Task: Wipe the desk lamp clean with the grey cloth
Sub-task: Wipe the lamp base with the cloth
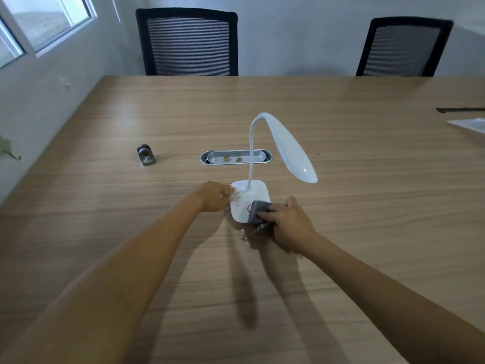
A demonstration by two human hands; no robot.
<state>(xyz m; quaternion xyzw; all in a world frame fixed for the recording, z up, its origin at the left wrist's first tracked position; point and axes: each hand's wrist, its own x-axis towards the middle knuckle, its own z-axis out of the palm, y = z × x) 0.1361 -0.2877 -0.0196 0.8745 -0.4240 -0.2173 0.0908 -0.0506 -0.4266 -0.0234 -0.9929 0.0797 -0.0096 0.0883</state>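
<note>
A white desk lamp [253,191] with a bent neck and a long oval head stands on the wooden table [367,206]. Its square base carries small brown crumbs on the left part and a pink ring mark near the front. My left hand [214,196] grips the base's left edge. My right hand [290,223] presses a folded grey cloth [256,212] onto the base's front right corner. More crumbs [248,234] lie on the table just in front of the base.
A metal cable tray [236,156] set into the table lies behind the lamp. A small grey metal object [145,155] stands to the left. Two black mesh chairs [187,43] face the far edge. A flat pale item [469,124] lies at the right edge.
</note>
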